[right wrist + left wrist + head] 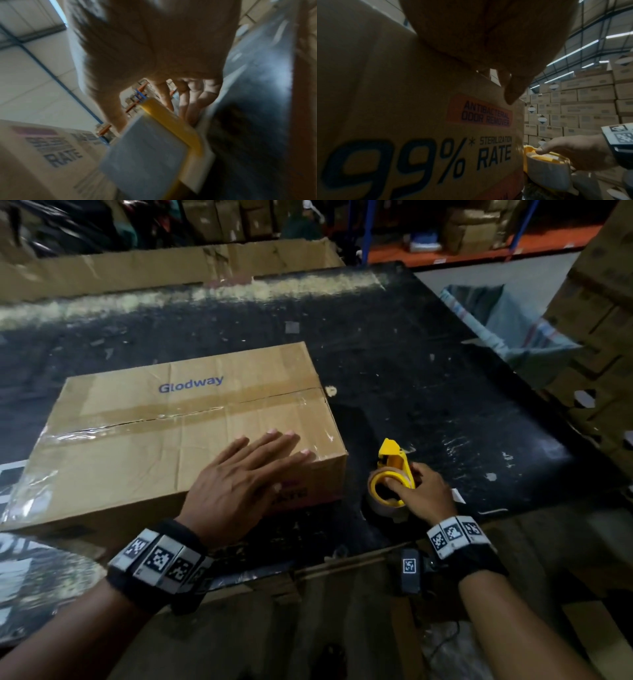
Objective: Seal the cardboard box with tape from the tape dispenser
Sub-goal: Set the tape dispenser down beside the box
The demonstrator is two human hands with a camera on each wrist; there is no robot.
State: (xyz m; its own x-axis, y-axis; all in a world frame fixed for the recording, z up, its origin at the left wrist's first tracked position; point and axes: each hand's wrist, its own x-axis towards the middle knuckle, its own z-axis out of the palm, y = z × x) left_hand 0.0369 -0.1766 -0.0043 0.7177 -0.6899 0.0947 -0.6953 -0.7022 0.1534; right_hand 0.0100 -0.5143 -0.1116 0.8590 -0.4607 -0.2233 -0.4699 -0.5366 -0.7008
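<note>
A closed brown cardboard box (154,440) marked "Glodway" lies on the black table (428,378), with clear tape along its top seam. My left hand (246,467) rests flat on the box's near right corner, fingers straight. The box's front side (419,135) fills the left wrist view. To the right of the box stands a yellow tape dispenser (390,474) with a roll of brownish tape (547,173). My right hand (421,491) grips the dispenser, thumb through the roll's core. The right wrist view is blurred but shows the dispenser (171,121) under the curled fingers (188,97).
A large flattened cardboard sheet (164,265) lies behind the table. Stacked cartons (603,354) rise at the right, beside a striped sack (507,330). Bits of tape and paper speckle the table. The table's near edge runs just below my wrists.
</note>
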